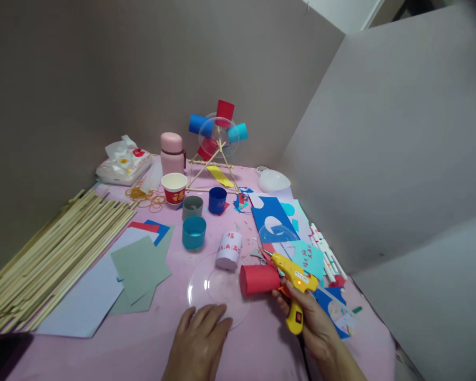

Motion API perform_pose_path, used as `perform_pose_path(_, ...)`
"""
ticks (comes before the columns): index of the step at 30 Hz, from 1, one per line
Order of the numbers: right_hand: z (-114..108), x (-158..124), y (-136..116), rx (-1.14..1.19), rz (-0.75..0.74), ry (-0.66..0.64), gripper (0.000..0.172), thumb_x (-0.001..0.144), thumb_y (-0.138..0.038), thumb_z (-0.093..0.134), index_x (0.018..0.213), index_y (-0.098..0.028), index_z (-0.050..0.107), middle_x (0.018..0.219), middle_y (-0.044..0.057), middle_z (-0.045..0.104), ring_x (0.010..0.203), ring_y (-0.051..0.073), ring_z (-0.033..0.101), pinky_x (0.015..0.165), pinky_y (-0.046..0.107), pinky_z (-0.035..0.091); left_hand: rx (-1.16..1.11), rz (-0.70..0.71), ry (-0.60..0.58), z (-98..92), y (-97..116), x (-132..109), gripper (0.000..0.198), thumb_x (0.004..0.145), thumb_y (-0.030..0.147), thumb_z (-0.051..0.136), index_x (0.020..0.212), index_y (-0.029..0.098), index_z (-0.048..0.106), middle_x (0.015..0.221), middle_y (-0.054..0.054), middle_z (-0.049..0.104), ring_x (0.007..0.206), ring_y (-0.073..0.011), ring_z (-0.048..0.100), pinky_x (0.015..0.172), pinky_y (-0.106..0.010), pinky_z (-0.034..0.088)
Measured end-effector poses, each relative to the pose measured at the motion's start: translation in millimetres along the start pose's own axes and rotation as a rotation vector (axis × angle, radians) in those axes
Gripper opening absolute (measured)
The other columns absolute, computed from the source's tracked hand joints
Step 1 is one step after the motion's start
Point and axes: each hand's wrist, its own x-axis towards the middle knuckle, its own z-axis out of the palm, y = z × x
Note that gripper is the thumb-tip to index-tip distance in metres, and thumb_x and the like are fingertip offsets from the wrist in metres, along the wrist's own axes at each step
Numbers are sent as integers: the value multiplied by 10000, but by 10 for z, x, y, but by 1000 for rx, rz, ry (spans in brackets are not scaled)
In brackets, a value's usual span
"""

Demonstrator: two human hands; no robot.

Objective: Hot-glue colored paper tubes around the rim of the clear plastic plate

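Note:
My right hand (307, 312) is wrapped round the handle of a yellow hot glue gun (295, 272), its nozzle pointing up and left. Just left of the gun, a red paper cylinder (257, 279) lies on its side by the rim of a clear plastic disc (202, 293). Fingers spread, my left hand (202, 333) rests on the near edge of that disc. A white paper cylinder (229, 250) with red characters stands tilted at the disc's far edge. Teal (194, 233), grey (192, 206) and dark blue (217, 201) paper cups stand behind it.
A stick-frame wheel (219, 135) with coloured cylinders stands at the back, beside a pink flask (172, 153) and a paper cup (174, 189). Wooden sticks (55, 254) and grey card (140, 264) lie left. Markers (325, 251) and blue card scraps (272, 217) lie right.

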Motion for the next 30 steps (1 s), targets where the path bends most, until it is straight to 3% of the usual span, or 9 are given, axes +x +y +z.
perform_pose_path(10,-29,65,72,-23,-7,-72,289,582,-167,875,838,-145,741,756,27,770,626,146,717,577,193,596,7,-10,-58,50,-32,-55,358,793,122,543,1096,301,606,1146,11,687,990,-194,628,858,-348,414)
perform_pose_path(30,-67,13,0,-105,-47,-31,277,609,-232,867,833,-140,733,729,-10,755,603,131,711,440,142,532,28,11,9,30,4,-9,319,782,103,531,1046,257,622,1075,-16,711,929,-200,647,799,-352,438)
